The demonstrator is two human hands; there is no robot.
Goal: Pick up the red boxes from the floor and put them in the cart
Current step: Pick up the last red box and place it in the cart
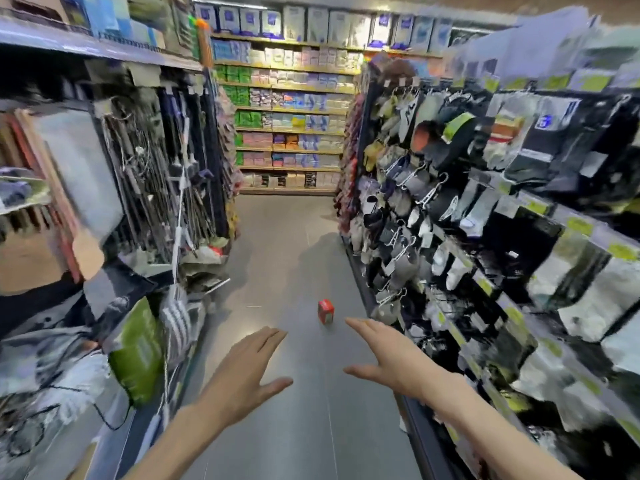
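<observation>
Both hands out front, 1 red box on the floor

Left hand (pixel 247 372) and right hand (pixel 391 358) are both loose, fingers straight, holding nothing. The box (pixel 325 311) sits upright on the grey floor (pixel 277 254) just ahead of the right fingertips, near the sock rack (pixel 433 220).

Two bare forearms with no sleeves, watch, bracelet or rings in view, ending in a left hand (pixel 247 372) and a right hand (pixel 391 358) without gloves, both slender, with long fingers and short nails, slightly blurred at the edges.
</observation>
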